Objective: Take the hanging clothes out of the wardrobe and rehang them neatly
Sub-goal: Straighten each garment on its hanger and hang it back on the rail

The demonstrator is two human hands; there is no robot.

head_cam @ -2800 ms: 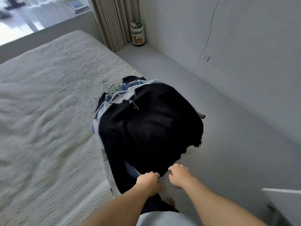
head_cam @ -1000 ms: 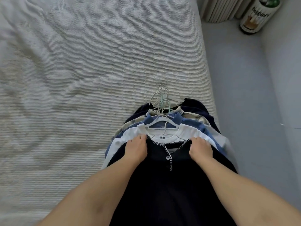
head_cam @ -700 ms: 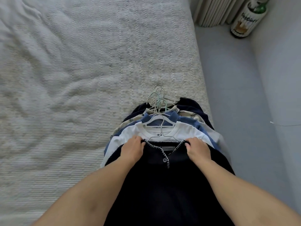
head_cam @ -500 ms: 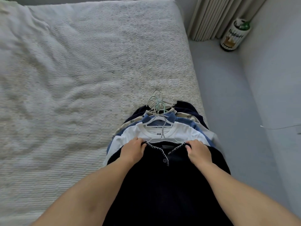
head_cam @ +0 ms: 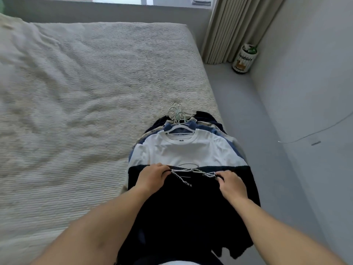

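Both hands' fingers (head_cam: 168,172) grip the black top's (head_cam: 189,207) neckline, hiding most of its hanger (head_cam: 188,168).

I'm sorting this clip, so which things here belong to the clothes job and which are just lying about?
Job: dark top gripped by left hand and right hand; white T-shirt; hangers.
Lying about: tin, curtain, cable.

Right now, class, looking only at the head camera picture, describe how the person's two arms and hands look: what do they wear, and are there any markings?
Both forearms are bare right to the bottom picture edge, so no sleeves show. The left hand and right hand wear no gloves. No ring, watch, bracelet or marking is visible on either. A fingernail on the left hand looks dark, perhaps painted; it is too small to be sure.
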